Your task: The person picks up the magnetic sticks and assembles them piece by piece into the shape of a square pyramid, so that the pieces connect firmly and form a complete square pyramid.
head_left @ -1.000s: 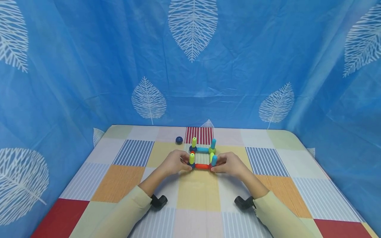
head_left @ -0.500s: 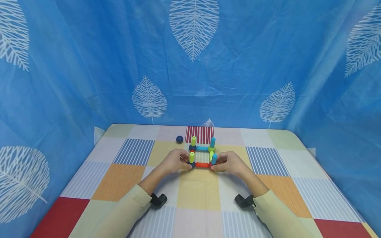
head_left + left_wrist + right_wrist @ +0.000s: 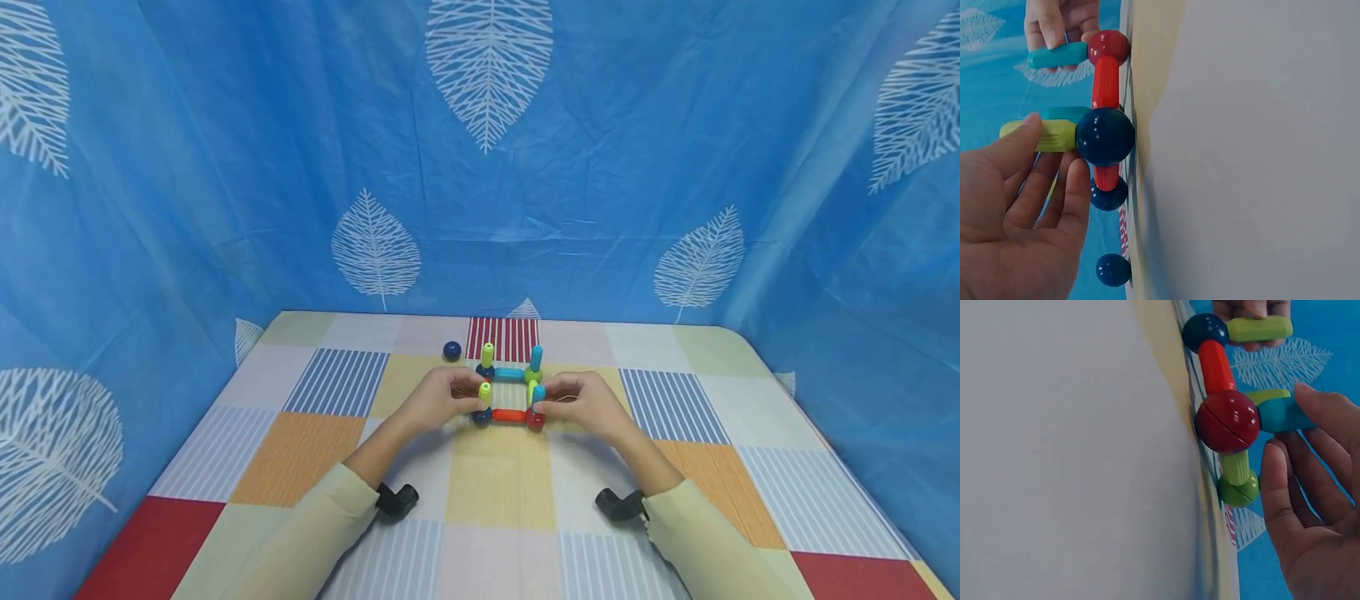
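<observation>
A square frame of toy rods and balls lies on the table, with a rod standing upright at each corner. My left hand point(image 3: 438, 400) pinches the near-left yellow-green rod point(image 3: 1059, 136), which rises from a dark blue ball point(image 3: 1105, 136). On the other side, my right hand point(image 3: 591, 407) pinches the near-right light blue rod point(image 3: 1280, 415) above a red ball point(image 3: 1227, 422). A red rod point(image 3: 508, 416) joins these two balls. Behind, another yellow-green rod point(image 3: 487, 355) and another light blue rod point(image 3: 536, 358) stand untouched, linked by a flat-lying light blue rod point(image 3: 510, 375).
A loose dark blue ball point(image 3: 452, 351) rests behind the frame to the left. The table point(image 3: 501, 492) wears a patchwork cloth. Blue curtains point(image 3: 600, 167) with white leaf prints enclose its back and sides.
Both hands have risen from the near corner balls to the upright rods above them. The frame has stayed in about the same place, and the near balls are now uncovered.
</observation>
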{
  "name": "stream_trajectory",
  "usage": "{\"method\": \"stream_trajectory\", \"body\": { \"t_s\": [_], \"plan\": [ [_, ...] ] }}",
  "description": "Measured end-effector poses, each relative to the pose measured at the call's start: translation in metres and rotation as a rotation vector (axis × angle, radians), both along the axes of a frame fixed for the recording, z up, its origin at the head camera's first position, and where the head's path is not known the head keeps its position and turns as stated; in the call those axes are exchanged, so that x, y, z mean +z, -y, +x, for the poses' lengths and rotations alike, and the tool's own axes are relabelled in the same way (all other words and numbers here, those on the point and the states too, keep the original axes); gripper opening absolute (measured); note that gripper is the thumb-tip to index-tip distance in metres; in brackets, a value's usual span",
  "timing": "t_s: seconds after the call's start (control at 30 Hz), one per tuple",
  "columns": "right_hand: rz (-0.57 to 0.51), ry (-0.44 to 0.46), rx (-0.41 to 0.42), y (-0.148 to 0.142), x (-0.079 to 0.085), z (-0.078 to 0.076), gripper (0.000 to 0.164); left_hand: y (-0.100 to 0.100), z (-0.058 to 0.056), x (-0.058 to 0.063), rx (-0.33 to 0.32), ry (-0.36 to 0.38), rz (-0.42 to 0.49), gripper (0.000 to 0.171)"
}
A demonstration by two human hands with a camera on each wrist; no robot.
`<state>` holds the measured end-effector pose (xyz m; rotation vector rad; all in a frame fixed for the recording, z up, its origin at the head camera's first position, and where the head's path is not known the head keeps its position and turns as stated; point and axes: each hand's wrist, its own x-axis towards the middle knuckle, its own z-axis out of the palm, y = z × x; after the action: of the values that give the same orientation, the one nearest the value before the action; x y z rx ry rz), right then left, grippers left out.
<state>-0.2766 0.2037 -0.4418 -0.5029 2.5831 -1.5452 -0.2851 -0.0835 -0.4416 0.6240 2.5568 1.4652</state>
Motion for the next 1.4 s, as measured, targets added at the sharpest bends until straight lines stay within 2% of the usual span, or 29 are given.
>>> {"method": "stream_trajectory", "body": {
  "t_s": [0.17,0.43,0.73,1.0,1.07,1.17,1.27,1.4],
  "plan": [
    [-0.019,-0.034,-0.043,0.009,-0.003,-0.003,0.031,-0.005,-0.004,0.0,0.024,-0.033,-0.026,0.025],
    [0.031,-0.072,-0.087,0.02,-0.004,-0.008,0.032,-0.014,-0.01,-0.001,0.051,-0.075,-0.084,0.026],
    [0.055,-0.06,-0.117,0.027,-0.003,-0.009,0.033,-0.019,-0.013,0.0,0.051,-0.049,-0.108,0.026],
    [0.047,-0.061,-0.132,0.028,-0.004,-0.008,0.031,-0.017,-0.013,0.001,0.041,-0.034,-0.075,0.026],
    [0.029,-0.061,-0.17,0.027,-0.004,-0.01,0.028,-0.016,-0.014,0.001,0.073,-0.033,-0.047,0.023],
    [-0.023,-0.085,-0.262,0.026,-0.004,-0.013,0.023,-0.016,-0.018,0.003,0.163,-0.038,0.002,0.018],
    [-0.071,-0.126,-0.357,0.026,-0.002,-0.018,0.021,-0.018,-0.023,0.006,0.239,-0.045,0.019,0.02],
    [-0.083,-0.142,-0.399,0.027,-0.003,-0.027,0.026,-0.022,-0.032,0.008,0.259,-0.041,0.021,0.035]
  ]
}}
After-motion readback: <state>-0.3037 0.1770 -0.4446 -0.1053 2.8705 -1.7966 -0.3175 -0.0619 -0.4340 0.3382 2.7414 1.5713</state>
